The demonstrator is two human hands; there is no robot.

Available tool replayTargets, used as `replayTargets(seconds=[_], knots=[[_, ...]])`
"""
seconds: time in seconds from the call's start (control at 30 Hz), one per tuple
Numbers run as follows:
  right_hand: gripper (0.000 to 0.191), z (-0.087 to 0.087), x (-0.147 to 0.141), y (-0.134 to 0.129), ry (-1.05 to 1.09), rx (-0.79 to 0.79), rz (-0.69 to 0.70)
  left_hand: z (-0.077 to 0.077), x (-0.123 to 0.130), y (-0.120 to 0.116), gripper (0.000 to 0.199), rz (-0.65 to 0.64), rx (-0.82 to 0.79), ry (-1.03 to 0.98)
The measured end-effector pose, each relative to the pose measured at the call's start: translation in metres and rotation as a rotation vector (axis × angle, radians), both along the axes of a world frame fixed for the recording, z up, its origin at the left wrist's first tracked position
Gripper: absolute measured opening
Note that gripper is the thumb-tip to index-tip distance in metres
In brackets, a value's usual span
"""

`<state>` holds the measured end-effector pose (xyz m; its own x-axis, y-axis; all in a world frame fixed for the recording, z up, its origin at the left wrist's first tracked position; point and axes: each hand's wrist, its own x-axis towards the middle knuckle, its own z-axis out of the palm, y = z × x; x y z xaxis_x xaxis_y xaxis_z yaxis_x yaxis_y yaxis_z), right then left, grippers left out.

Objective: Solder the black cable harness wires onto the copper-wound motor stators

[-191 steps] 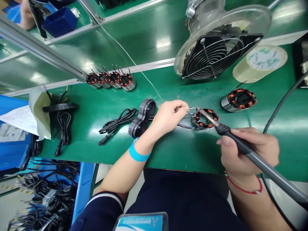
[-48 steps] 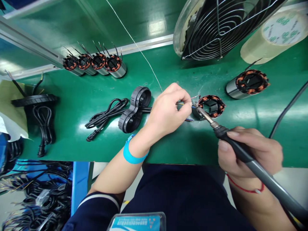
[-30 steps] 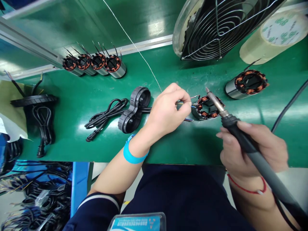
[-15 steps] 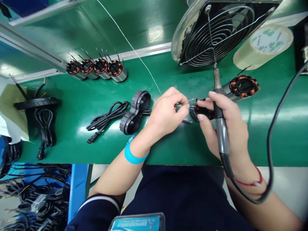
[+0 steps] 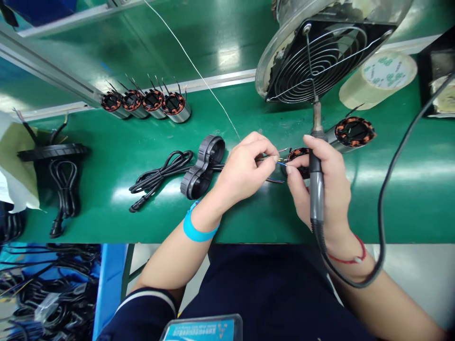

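Observation:
My left hand (image 5: 245, 166) is closed in a pinch on thin coloured wires (image 5: 282, 163) at the end of a black cable. My right hand (image 5: 332, 189) grips a soldering iron (image 5: 316, 189) between fingers and palm, its tip pointing away toward the fan. The thumb and a fingertip of that hand meet at the wire ends. Partly hidden behind these fingers is a motor stator (image 5: 299, 152) with copper windings. The black cable runs left through a double-ring black plastic cap (image 5: 202, 166) to a coiled bundle (image 5: 161, 175). Solder wire (image 5: 194, 64) slants down behind my left hand.
A fan with a wire guard (image 5: 316, 71) stands at the back, beside a large tape roll (image 5: 377, 80). Another stator (image 5: 353, 132) lies right of the iron. Several stators (image 5: 152, 102) line the back left. A black cap with cable (image 5: 53, 152) is farther left, above a blue bin (image 5: 110, 284).
My right hand has shifted slightly left with the soldering iron, and its thumb and finger have closed in on the wire ends. The left hand keeps its pinch.

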<state>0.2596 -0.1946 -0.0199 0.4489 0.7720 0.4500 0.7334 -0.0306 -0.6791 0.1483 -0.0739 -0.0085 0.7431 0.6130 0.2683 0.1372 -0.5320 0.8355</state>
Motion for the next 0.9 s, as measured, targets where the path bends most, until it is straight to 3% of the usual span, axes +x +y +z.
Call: replayTargets(seconds=[0.37,0.53,0.77,0.9], knots=[[0.055,-0.006,0.002,0.003,0.266,0.139,0.069,0.001,-0.006,0.0,0.011,-0.151,0.145,0.001],[0.051,-0.006,0.006,0.003,0.323,0.161,0.078,-0.002,-0.007,0.001,0.009,-0.161,0.233,-0.022],[0.056,-0.003,0.02,-0.021,0.01,-0.016,0.112,-0.002,-0.003,-0.007,0.015,-0.077,0.22,0.02],[0.052,-0.005,0.026,-0.019,-0.044,-0.054,0.14,-0.001,-0.001,-0.01,0.017,-0.047,0.163,0.044]])
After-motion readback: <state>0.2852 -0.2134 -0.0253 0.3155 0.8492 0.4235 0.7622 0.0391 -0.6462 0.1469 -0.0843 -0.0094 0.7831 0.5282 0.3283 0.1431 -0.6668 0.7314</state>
